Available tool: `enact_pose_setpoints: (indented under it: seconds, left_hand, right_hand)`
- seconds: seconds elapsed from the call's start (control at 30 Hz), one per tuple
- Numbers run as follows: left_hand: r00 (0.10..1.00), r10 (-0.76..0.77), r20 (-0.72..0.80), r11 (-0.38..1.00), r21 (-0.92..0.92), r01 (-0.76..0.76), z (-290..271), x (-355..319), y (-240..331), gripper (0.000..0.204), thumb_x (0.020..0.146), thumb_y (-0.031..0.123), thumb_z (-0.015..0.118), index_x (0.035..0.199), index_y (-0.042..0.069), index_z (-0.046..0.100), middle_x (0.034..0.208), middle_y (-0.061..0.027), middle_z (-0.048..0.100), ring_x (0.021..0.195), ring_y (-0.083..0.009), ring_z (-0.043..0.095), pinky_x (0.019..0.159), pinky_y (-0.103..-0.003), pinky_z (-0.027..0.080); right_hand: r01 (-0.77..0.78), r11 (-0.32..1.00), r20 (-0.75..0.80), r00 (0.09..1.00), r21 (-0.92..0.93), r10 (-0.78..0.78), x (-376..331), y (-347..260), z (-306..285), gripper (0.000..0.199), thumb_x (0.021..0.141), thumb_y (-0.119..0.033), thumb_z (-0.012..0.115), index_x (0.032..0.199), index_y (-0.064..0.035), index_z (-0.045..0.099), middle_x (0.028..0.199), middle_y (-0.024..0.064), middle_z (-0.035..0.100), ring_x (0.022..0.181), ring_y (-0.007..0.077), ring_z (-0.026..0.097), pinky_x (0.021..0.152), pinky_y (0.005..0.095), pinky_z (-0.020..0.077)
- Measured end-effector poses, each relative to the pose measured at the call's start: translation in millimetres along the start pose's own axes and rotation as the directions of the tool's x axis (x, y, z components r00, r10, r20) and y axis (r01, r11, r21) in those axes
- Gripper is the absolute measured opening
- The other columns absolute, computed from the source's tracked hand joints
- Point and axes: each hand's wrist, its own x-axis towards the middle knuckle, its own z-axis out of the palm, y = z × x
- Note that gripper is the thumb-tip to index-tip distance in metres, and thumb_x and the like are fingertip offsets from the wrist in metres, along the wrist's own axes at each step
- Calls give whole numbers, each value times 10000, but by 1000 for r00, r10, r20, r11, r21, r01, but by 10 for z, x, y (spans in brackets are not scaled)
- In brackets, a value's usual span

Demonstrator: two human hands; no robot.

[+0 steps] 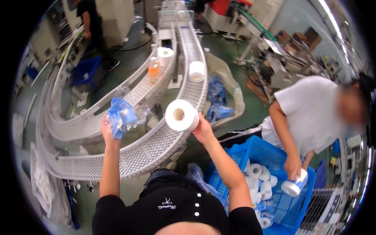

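Note:
My left hand (105,131) is closed on a crumpled plastic wrapper (122,113), blue with clear edges, above the curved conveyor. In my right hand (204,129) is a white paper roll (189,114), gripped from its right side, with the open core turned up toward me. Both arms reach forward, and the roll hangs over the outer conveyor track (137,154). Farther up that track lies another white roll (196,70). On the inner track stand a white roll (165,55) and a bottle of orange drink (154,71).
At right, a co-worker's hand (292,166) holds a blue-and-white wrapped roll (295,184) over a blue crate (260,147) of rolls. A large bag (237,98) with blue plastic stands beside the conveyor. Another person (93,23) is at the far left, near a blue bin (87,72).

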Motion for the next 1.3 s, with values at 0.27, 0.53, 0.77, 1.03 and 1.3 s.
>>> enact_pose_setpoints:
  seconds: [0.27,0.53,0.77,1.03,1.3]
  left_hand:
    - [973,227,37,838,501,-214,-64,-340,305,214,893,87,458,996,-6,621,888,-51,597,763,-103,563,680,-219,450]
    - [964,-266,20,833,508,220,432,-352,13,508,973,415,412,703,20,583,619,-5,524,574,-82,454,557,-241,349]
    - [994,-94,52,897,439,62,152,-168,-226,387,942,329,452,668,62,518,627,-4,479,581,-88,441,546,-229,351]
    - [935,-230,269,958,230,170,1117,1,-1236,396,838,250,479,1189,72,432,1097,-52,458,962,-145,461,866,-263,371]
    - [849,376,370,844,241,-479,2822,-343,-1434,366,882,60,569,1195,-23,397,1210,-153,452,1106,-232,478,986,-371,377]
  right_hand:
    - [-174,972,-30,983,160,181,348,583,274,408,971,-297,471,1285,-39,510,1236,104,590,1086,225,608,891,365,541]
    - [-165,984,-114,981,-71,157,355,587,401,431,990,-349,443,1192,9,573,1024,110,657,840,208,644,779,342,535]
    - [-27,231,-47,996,-973,-80,259,807,109,359,977,-349,453,1069,-70,660,952,116,672,872,281,635,788,343,482]
    - [320,-139,348,878,-937,-328,-546,396,324,193,875,-172,581,1015,-47,624,982,117,576,959,316,568,805,402,484]
    - [15,-87,77,639,-996,-765,-2832,-130,218,113,826,-82,642,934,-53,653,822,105,634,724,290,612,603,357,499]
